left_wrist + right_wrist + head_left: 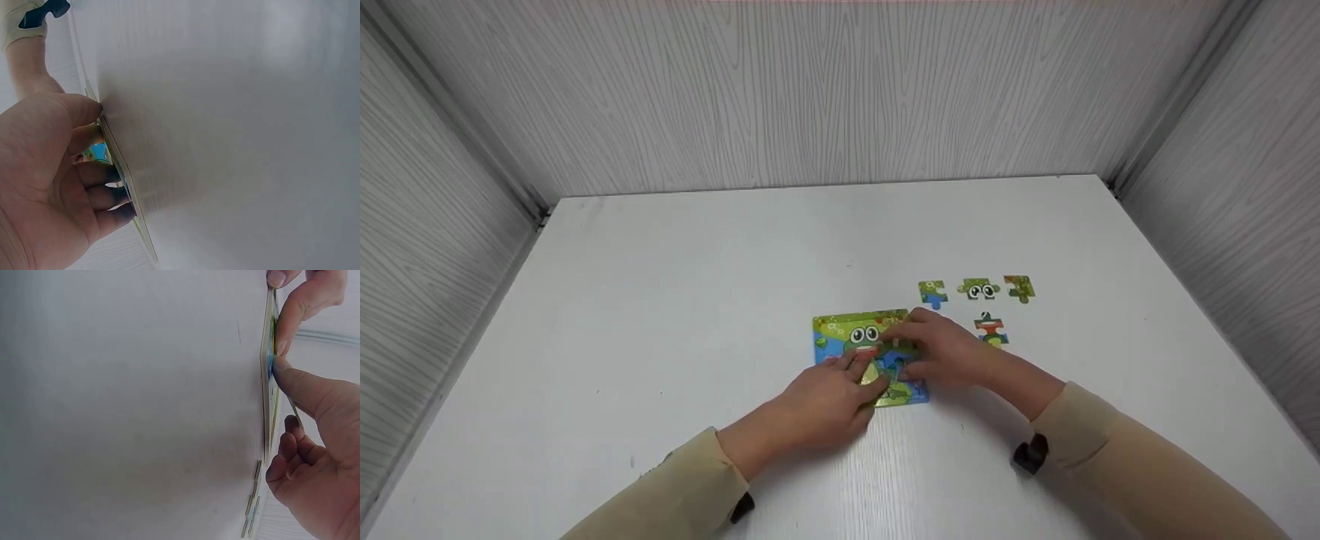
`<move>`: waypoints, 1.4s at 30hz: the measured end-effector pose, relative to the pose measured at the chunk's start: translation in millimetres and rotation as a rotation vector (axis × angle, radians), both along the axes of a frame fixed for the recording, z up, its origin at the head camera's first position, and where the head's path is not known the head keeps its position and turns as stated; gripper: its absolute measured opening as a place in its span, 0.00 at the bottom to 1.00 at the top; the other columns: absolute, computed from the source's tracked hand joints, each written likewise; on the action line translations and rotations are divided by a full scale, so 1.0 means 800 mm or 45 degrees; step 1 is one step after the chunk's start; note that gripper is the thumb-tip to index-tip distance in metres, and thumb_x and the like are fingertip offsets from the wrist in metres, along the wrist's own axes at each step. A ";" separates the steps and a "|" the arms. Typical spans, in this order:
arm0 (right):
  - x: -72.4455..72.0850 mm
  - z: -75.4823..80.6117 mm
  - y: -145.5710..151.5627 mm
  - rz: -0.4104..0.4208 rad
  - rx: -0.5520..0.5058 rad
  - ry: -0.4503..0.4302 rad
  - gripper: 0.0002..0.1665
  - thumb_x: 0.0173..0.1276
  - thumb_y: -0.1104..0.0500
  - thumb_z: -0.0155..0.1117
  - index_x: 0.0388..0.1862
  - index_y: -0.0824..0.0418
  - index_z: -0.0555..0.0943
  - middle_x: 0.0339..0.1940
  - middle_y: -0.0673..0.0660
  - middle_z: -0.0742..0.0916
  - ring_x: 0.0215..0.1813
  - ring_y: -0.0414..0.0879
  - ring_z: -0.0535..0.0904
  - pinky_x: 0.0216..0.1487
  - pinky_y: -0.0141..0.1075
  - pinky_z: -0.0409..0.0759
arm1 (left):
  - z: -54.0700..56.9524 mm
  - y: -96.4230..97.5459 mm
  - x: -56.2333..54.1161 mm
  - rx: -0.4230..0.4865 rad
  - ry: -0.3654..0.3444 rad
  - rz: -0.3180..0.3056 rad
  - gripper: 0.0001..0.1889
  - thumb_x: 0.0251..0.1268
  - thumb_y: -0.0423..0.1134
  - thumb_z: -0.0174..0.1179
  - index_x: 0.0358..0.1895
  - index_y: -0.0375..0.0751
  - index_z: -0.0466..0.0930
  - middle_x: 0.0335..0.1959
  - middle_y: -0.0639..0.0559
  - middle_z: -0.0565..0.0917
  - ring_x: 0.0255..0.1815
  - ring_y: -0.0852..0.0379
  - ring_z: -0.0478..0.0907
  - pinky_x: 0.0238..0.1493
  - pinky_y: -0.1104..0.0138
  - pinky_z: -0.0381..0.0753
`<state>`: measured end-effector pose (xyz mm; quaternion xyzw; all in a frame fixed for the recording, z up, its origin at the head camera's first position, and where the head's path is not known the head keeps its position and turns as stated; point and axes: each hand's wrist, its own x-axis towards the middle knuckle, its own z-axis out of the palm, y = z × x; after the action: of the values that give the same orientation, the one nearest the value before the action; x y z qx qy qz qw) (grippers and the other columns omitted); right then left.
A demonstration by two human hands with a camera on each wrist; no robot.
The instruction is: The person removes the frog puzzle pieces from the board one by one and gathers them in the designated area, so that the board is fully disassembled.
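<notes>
A frog jigsaw puzzle board [829, 325] lies flat on the white table, with the frog's eyes and red mouth showing. My left hand [823, 405] rests on its lower left part with fingers extended, and the fingertips [121, 194] press down on the surface. From the right, my right hand [949, 349] reaches over the board. A thin, tilted puzzle piece [295, 414] is pinched between its thumb and fingers. The thumb touches the board close to the left fingers. My hands cover much of the lower picture.
Loose pieces lie right of the board: a green-and-blue corner piece [933, 293], a piece with two eyes [979, 289], a green piece [1020, 287] and a red-and-green piece [991, 328]. Grey wood-patterned walls [810, 97] enclose the table at the back and sides.
</notes>
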<state>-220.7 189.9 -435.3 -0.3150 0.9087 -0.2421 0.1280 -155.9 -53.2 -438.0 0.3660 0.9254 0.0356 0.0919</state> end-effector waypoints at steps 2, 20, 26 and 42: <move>0.000 0.001 0.000 0.000 0.012 0.005 0.32 0.68 0.53 0.79 0.70 0.51 0.83 0.55 0.54 0.80 0.53 0.50 0.74 0.59 0.48 0.78 | 0.000 0.000 0.000 0.002 0.002 -0.002 0.26 0.87 0.51 0.43 0.80 0.54 0.71 0.83 0.42 0.63 0.83 0.40 0.61 0.78 0.49 0.66; -0.004 0.004 0.017 -0.047 -0.115 0.104 0.35 0.68 0.55 0.79 0.72 0.60 0.80 0.59 0.55 0.87 0.57 0.51 0.82 0.60 0.52 0.82 | 0.002 -0.001 -0.003 -0.003 0.006 0.003 0.25 0.87 0.50 0.45 0.80 0.54 0.72 0.83 0.41 0.63 0.82 0.40 0.61 0.77 0.48 0.67; -0.008 0.014 0.042 -0.101 -0.221 0.135 0.30 0.66 0.59 0.81 0.66 0.61 0.84 0.56 0.55 0.88 0.55 0.54 0.84 0.56 0.52 0.84 | 0.002 0.002 -0.004 0.014 -0.019 0.014 0.26 0.87 0.51 0.45 0.80 0.55 0.71 0.83 0.42 0.62 0.83 0.41 0.60 0.78 0.49 0.66; -0.024 0.025 0.136 -0.343 -0.239 0.087 0.27 0.66 0.57 0.81 0.63 0.56 0.86 0.57 0.54 0.82 0.57 0.53 0.77 0.57 0.52 0.77 | 0.003 0.000 0.002 0.018 -0.041 0.031 0.26 0.87 0.50 0.44 0.81 0.55 0.70 0.84 0.43 0.61 0.84 0.42 0.58 0.80 0.51 0.63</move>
<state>-239.6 298.9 -415.3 -0.2090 0.9200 -0.3299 0.0334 -154.6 -53.4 -435.9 0.3547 0.9279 0.0490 0.1036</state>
